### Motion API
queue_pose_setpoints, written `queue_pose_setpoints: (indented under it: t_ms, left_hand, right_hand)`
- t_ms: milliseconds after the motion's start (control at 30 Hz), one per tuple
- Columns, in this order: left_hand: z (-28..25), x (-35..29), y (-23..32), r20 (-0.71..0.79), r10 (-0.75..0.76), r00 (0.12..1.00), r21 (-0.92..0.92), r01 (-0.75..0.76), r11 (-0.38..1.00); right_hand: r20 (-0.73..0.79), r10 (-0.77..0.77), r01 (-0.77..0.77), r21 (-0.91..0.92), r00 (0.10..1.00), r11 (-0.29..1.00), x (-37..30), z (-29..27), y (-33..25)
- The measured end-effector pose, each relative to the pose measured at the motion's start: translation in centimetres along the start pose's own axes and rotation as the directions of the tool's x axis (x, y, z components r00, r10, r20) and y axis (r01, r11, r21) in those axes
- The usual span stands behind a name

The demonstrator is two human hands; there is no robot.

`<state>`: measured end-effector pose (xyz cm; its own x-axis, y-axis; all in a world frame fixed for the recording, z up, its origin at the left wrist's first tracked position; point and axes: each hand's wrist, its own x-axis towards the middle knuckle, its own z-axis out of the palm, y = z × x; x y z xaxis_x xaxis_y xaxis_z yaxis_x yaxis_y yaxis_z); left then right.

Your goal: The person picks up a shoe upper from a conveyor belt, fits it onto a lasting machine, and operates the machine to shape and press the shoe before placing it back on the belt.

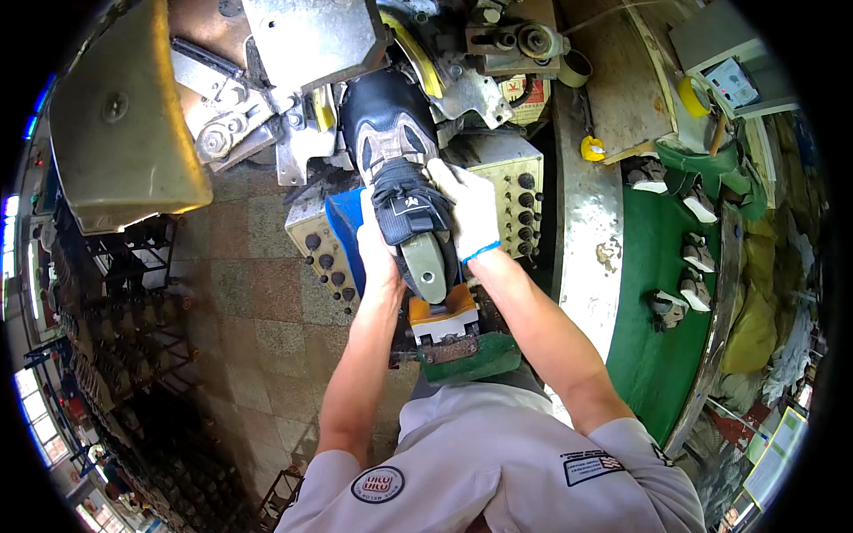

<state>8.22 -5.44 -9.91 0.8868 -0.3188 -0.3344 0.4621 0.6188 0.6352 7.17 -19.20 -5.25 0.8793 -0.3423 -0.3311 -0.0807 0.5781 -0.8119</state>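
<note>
A black and grey-beige shoe upper (391,133) sits on a green shoe last (426,266), whose heel end with a round hole faces me. Its toe points away, in between the metal plates and yellow-edged jaws of a machine (311,40). My left hand (378,253) is wrapped round the upper's left side near the heel; its fingertips are hidden beneath. On the other side my right hand (474,209), in a white glove with a blue cuff, grips the upper by the laces. Just below the last's heel is an orange pad (444,306) on a metal block.
Knobbed control boxes (524,204) flank the shoe. A large translucent cover (124,115) hangs at upper left. To the right, several shoes (697,253) rest on a green conveyor belt (649,231) behind a metal edge. Dark racks (133,382) stand at left on a tiled floor (258,284).
</note>
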Motion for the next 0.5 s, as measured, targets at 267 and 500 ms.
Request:
queue_pose_setpoints:
  t_ms: [267,500]
  left_hand:
    - [1.1,-0.3,-0.4,-0.133,-0.004,0.991,0.033,0.009,0.999]
    - [1.4,-0.4,0.1,-0.210,0.001,0.978,0.107,0.022,0.994]
  right_hand:
    - [0.016,0.081,-0.082,0.026,0.997,0.996,0.6,-0.5,-0.2]
    - [0.008,0.057,-0.056,-0.057,0.998,0.997,0.7,-0.5,0.4]
